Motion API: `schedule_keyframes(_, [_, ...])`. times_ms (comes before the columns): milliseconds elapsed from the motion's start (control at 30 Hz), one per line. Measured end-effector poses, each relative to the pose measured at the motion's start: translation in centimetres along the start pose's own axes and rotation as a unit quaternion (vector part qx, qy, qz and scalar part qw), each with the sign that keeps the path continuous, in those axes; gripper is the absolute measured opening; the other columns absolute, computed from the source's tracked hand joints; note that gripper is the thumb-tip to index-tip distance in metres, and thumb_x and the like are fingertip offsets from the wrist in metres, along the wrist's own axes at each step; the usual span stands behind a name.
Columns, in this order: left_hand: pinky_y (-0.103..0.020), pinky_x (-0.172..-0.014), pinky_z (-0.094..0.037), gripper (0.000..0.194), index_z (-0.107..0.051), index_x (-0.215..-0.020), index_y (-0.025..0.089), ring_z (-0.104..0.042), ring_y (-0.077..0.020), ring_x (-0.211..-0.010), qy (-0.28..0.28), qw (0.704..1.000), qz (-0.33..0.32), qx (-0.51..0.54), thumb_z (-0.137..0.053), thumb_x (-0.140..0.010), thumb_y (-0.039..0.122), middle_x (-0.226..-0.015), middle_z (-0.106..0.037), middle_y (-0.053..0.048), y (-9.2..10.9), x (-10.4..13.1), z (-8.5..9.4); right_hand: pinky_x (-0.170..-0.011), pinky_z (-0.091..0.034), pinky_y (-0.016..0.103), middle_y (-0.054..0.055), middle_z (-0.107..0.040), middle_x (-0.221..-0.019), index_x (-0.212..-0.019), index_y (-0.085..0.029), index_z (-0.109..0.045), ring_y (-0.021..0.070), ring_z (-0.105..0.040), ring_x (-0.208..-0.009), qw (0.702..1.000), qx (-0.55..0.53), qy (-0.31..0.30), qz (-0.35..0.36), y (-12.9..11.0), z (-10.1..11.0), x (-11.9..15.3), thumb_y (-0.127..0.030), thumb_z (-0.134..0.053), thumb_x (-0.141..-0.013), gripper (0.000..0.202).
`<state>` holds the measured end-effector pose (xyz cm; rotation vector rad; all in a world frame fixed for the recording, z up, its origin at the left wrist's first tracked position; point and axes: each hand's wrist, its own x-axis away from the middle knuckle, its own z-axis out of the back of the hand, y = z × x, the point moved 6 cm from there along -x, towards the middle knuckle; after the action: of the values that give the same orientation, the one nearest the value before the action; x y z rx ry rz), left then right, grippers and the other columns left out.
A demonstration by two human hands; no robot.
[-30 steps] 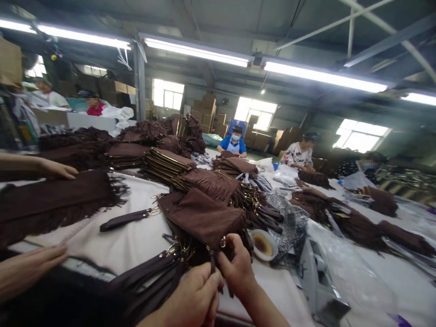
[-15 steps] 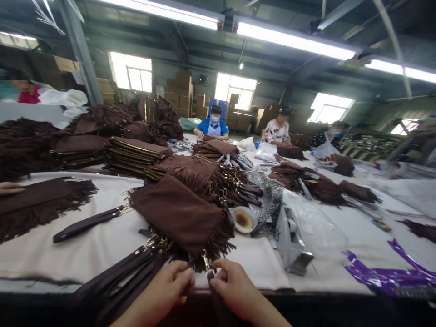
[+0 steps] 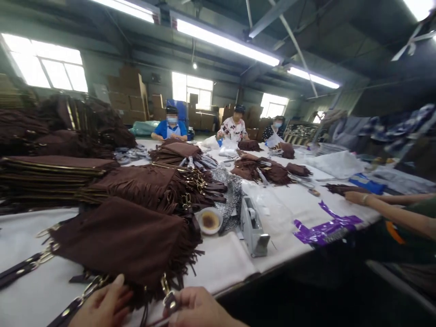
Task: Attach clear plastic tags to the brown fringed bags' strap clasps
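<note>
A dark brown fringed pouch (image 3: 126, 240) lies flat on the pile in front of me, fringe toward the right and lower edges. My right hand (image 3: 195, 309) pinches the dark wrist strap (image 3: 171, 304) just below its gold clip (image 3: 165, 286), which is at the pouch's lower corner. By the pouch's lower left edge, my left hand (image 3: 104, 302) has its thumb raised and fingers stretched out. It is beside another gold-clipped strap (image 3: 63, 313); whether it touches the pouch is hard to tell. A further strap (image 3: 20, 270) extends from the pouch's left corner.
Stacked brown pouches (image 3: 51, 177) rise behind on the left. A white bowl (image 3: 209, 221) of brown liquid and a grey tape dispenser (image 3: 254, 227) stand right of the pouch. Purple plastic (image 3: 323, 227) lies near the table edge. A co-worker's arm (image 3: 391, 209) reaches in from the right; others sit opposite.
The view has swung right, bringing a co-worker's arm into sight. My left hand has moved away from my right and its fingers have spread. My right hand still grips the strap.
</note>
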<state>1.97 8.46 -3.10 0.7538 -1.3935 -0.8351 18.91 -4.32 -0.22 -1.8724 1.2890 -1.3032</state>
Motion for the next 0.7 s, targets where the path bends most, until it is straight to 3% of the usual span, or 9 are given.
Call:
schedule_keyframes(100, [-0.027,-0.052,-0.052,0.038,-0.061,-0.093,0.016,-0.067,-0.0212,-0.074,0.0,0.998,-0.003,0.064,-0.074,-0.067,0.041,-0.091,-0.069,-0.009,2.4,0.2,-0.2,-0.047,-0.027,0.017,0.0,-0.06,-0.059,-0.072,-0.012,-0.063,0.0042,-0.046,-0.046,0.999,0.026,-0.021,0.037,-0.5,-0.2,0.7,-0.027,-0.066,-0.058,0.021])
schedule_keyframes(233, [-0.016,-0.038,-0.034,0.04,-0.056,-0.076,0.017,-0.05,-0.009,-0.045,-0.022,0.996,-0.025,0.083,-0.081,-0.057,0.043,-0.062,-0.06,0.002,4.9,0.8,-1.5,-0.048,-0.028,0.018,0.001,-0.063,-0.061,-0.087,-0.012,-0.063,0.0061,-0.048,-0.047,0.998,0.058,0.001,0.038,0.9,0.7,0.2,-0.028,-0.066,-0.061,0.03])
schedule_keyframes(333, [-0.016,-0.038,-0.035,0.039,-0.05,-0.067,0.018,-0.047,-0.0085,-0.042,-0.04,0.989,-0.129,0.055,-0.08,-0.058,0.043,-0.048,-0.052,0.006,7.9,1.4,-2.0,-0.046,-0.03,0.018,0.0,-0.063,-0.059,-0.095,-0.013,-0.058,0.0086,-0.051,-0.047,0.997,0.071,0.025,0.032,1.8,1.2,-0.3,-0.028,-0.063,-0.065,0.034])
schedule_keyframes(433, [-0.019,-0.045,-0.044,0.034,-0.058,-0.07,0.017,-0.054,-0.0111,-0.047,-0.026,0.966,-0.256,0.0,-0.075,-0.065,0.046,-0.053,-0.058,0.003,11.9,2.3,-1.5,-0.042,-0.029,0.018,-0.002,-0.06,-0.057,-0.095,-0.014,-0.055,0.0093,-0.052,-0.042,0.995,0.076,0.044,0.042,1.4,0.9,-0.5,-0.034,-0.061,-0.066,0.035])
schedule_keyframes(500, [-0.021,-0.049,-0.049,0.033,-0.06,-0.071,0.017,-0.057,-0.0121,-0.05,-0.008,0.955,-0.298,-0.005,-0.075,-0.066,0.045,-0.056,-0.059,0.002,13.7,2.0,-0.8,-0.039,-0.03,0.017,-0.003,-0.059,-0.057,-0.093,-0.015,-0.054,0.0088,-0.051,-0.04,0.994,0.074,0.057,0.055,0.8,0.3,-0.7,-0.038,-0.061,-0.066,0.037])
schedule_keyframes(600, [-0.022,-0.049,-0.051,0.031,-0.054,-0.066,0.018,-0.058,-0.0129,-0.052,0.031,0.963,-0.263,0.057,-0.076,-0.063,0.039,-0.056,-0.056,0.004,13.7,-0.6,1.0,-0.038,-0.033,0.017,-0.003,-0.058,-0.058,-0.092,-0.015,-0.055,0.0081,-0.051,-0.039,0.993,0.086,0.055,0.062,0.2,-0.8,-1.2,-0.039,-0.061,-0.067,0.035])
schedule_keyframes(700, [-0.024,-0.05,-0.052,0.023,-0.051,-0.062,0.018,-0.059,-0.0141,-0.053,0.09,0.972,-0.194,0.094,-0.071,-0.064,0.03,-0.056,-0.055,0.003,11.1,-3.7,3.5,-0.037,-0.033,0.016,-0.003,-0.06,-0.058,-0.085,-0.015,-0.055,0.0073,-0.05,-0.037,0.993,0.103,0.044,0.035,1.1,-1.5,-1.8,-0.037,-0.059,-0.067,0.029])
